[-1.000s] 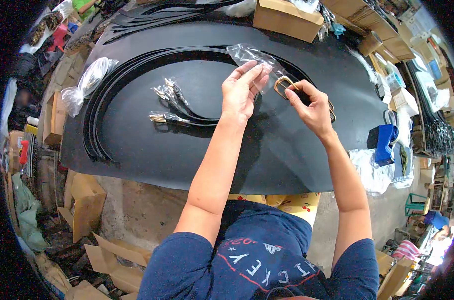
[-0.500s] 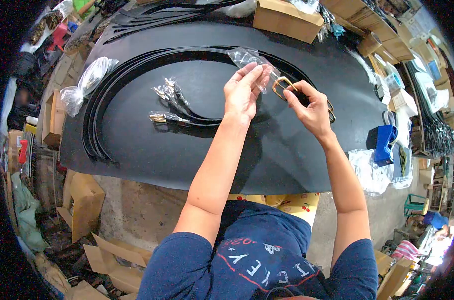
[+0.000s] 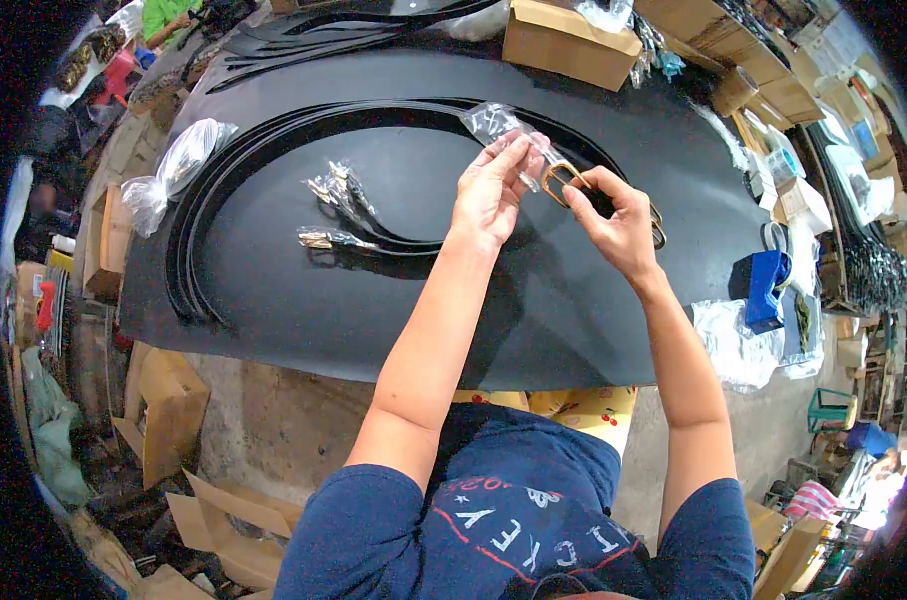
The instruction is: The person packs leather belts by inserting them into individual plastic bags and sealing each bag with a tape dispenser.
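Note:
My left hand (image 3: 492,195) pinches a small clear plastic bag (image 3: 491,122) over the middle of the table. The fingers of my right hand (image 3: 619,222) are closed on a gold-coloured belt buckle (image 3: 556,186), whose frame sits right at the bag's mouth. Behind those fingers the belt's dark strap is mostly hidden. Long black belts (image 3: 199,200) curve in a wide arc across the black tabletop (image 3: 274,300). Inside that arc, other belts end in buckles wrapped in clear plastic (image 3: 336,238).
A bundle of clear bags (image 3: 179,175) lies at the left edge. At the back stands a cardboard box (image 3: 564,50). Toward the right are a blue tape dispenser (image 3: 767,290) and flat plastic bags (image 3: 739,345). A person in green (image 3: 164,20) is at the far left.
My left hand has shifted slightly right and down, bringing the bag closer against the buckle. My right hand has barely moved. More of the person in green now shows.

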### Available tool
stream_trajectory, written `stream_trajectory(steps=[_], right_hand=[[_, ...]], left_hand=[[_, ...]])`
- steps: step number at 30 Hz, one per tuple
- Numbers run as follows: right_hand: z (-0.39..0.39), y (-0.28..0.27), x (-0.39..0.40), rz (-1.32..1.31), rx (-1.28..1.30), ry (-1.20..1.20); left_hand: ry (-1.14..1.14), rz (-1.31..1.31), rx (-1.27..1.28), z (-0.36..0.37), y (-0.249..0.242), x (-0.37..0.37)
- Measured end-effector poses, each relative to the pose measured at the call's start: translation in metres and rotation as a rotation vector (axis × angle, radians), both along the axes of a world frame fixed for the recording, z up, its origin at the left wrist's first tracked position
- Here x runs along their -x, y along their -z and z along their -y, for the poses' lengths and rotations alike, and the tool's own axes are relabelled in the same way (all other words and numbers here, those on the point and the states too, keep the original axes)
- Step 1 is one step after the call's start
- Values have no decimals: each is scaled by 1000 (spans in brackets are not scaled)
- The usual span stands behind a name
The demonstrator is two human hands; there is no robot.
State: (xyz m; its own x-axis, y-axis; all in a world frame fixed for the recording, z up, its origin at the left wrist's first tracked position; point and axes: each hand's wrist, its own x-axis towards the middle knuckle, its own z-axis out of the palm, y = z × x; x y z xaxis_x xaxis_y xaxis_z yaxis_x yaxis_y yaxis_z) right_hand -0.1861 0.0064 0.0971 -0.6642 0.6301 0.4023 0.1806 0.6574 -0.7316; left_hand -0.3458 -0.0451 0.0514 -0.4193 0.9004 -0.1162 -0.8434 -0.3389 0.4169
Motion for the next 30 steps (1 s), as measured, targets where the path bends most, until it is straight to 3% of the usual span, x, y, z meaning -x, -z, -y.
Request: stream_trajectory(steps=[7,9,18,20,23,28,30], right_hand=[[-3,6,0,-53,-7,69],[-1,2,2,-79,-15,117],[-15,-9,1,-110,190,126],[-18,-15,-3,-70,216,76],[-27,-17,-14,-121,281,-212],[-47,7,-32,-80,334,-215],[-45,14,-37,-124,492,-148]], left_hand=[[-76,-120,75,7,-16,-13],[-96,-340,74,6,-18,-18],[-61,-647,34,6,-17,-28],[-33,-626,51,6,-19,-30],[-30,-626,11,8,-23,-27],[-54,-578,24,12,-27,-20],[-44,-603,29,12,-27,-16]])
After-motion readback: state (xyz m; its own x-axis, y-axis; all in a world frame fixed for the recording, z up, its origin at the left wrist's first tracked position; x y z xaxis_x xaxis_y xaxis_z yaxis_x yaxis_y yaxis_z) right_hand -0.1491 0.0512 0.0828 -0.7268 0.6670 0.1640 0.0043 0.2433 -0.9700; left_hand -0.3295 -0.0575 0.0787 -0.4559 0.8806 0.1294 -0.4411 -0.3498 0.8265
